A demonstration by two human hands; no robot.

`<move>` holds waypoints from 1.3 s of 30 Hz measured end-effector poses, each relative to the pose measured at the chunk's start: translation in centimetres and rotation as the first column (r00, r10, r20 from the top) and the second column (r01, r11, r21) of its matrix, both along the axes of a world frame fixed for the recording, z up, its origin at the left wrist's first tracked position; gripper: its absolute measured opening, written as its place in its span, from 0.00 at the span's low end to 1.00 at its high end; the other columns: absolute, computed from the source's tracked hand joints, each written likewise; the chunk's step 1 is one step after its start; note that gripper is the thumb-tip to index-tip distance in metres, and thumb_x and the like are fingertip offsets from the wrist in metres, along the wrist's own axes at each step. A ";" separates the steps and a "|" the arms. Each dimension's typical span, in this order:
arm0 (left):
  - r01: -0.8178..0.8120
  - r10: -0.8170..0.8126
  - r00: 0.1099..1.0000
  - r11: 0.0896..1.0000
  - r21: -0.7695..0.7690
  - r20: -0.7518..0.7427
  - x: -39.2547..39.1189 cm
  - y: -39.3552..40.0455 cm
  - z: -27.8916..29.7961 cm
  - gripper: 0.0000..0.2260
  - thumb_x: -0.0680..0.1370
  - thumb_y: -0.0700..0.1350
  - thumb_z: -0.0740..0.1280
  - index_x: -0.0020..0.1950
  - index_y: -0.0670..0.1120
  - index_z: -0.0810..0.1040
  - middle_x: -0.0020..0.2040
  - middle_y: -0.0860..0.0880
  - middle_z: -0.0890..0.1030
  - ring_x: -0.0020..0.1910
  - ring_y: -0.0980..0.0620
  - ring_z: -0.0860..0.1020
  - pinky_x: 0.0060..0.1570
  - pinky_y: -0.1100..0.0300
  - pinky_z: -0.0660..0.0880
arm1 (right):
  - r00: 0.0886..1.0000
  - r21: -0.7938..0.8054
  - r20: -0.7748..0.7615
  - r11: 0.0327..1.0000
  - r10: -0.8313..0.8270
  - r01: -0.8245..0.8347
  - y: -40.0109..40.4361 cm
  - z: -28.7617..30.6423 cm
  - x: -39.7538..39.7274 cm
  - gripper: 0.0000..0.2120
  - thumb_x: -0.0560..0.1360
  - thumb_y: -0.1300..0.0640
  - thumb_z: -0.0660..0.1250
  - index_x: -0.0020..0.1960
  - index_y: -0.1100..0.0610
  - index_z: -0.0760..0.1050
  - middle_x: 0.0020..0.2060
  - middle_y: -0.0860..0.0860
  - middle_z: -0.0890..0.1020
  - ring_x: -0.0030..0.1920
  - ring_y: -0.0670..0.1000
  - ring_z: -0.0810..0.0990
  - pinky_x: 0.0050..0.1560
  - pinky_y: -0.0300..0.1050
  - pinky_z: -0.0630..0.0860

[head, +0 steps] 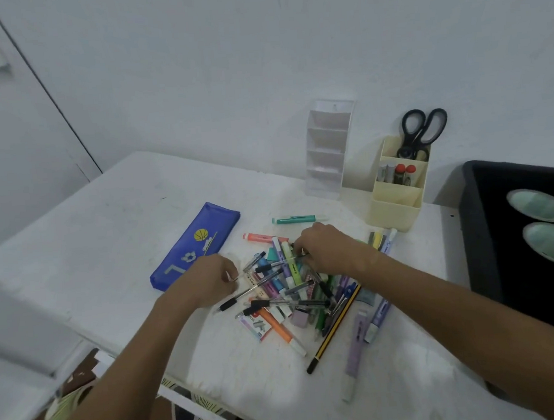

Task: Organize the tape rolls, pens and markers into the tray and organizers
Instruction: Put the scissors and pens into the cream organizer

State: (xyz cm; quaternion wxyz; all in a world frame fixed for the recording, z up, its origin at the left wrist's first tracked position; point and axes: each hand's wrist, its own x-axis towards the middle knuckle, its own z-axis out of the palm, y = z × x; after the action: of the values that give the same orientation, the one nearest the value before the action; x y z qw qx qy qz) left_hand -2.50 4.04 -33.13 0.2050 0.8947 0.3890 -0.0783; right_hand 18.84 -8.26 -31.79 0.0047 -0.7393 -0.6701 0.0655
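Over the pile (pixel 291 287) of slim plastic pens and chunky pastel markers, both hands are lowered. A clear pen with a black grip (pixel 242 294) is pinched at its upper end by the curled fingers of the left hand (pixel 208 280). The right hand (pixel 324 249) is curled into the heap's far side, fingertips closed on a thin pen barrel there. A striped hexagonal pencil (pixel 334 325) is laid along the pile's right edge, a lilac marker (pixel 354 352) beside it. A flat blue fabric case (pixel 194 245) is seen to the left. Behind stand a clear tiered organizer (pixel 327 150) and a cream plastic holder (pixel 398 188) with black-handled scissors (pixel 421 134). A black tray (pixel 480 228) holding round pale tape rolls (pixel 537 206) is set at right on the white table (pixel 107 238).
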 end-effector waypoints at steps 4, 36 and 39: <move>-0.052 0.045 0.987 0.998 0.040 0.154 0.8 -0.1 1.7 0.13 0.77 0.45 0.66 0.61 0.46 0.76 0.49 0.51 0.80 0.44 0.52 0.78 0.44 0.62 0.72 | 0.990 0.053 -0.142 0.998 -0.012 0.020 -1.1 1.8 1.4 0.13 0.79 0.54 0.62 0.60 0.55 0.78 0.56 0.52 0.81 0.56 0.52 0.76 0.56 0.44 0.70; 0.258 -0.292 0.807 0.956 0.137 0.513 26.6 -7.2 6.1 0.04 0.73 0.42 0.70 0.44 0.43 0.79 0.37 0.48 0.80 0.37 0.50 0.77 0.30 0.69 0.64 | 0.756 0.403 -0.500 0.659 -0.422 0.634 -7.7 5.0 13.9 0.09 0.73 0.57 0.71 0.51 0.61 0.83 0.43 0.56 0.84 0.44 0.54 0.80 0.47 0.44 0.75; 0.262 -0.281 0.823 0.959 0.109 0.493 26.4 -7.2 6.0 0.03 0.73 0.41 0.69 0.45 0.42 0.79 0.40 0.46 0.81 0.40 0.47 0.78 0.35 0.66 0.68 | 0.777 0.397 -0.437 0.678 -0.453 0.619 -7.0 4.3 13.8 0.10 0.74 0.61 0.69 0.54 0.59 0.82 0.47 0.57 0.84 0.47 0.55 0.80 0.50 0.42 0.74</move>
State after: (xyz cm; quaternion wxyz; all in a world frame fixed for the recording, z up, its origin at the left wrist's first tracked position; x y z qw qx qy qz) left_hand 23.95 -3.14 -27.10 0.2699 0.9336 0.1921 0.1368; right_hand 32.61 -15.22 -27.48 0.3262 -0.8551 -0.4028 -0.0097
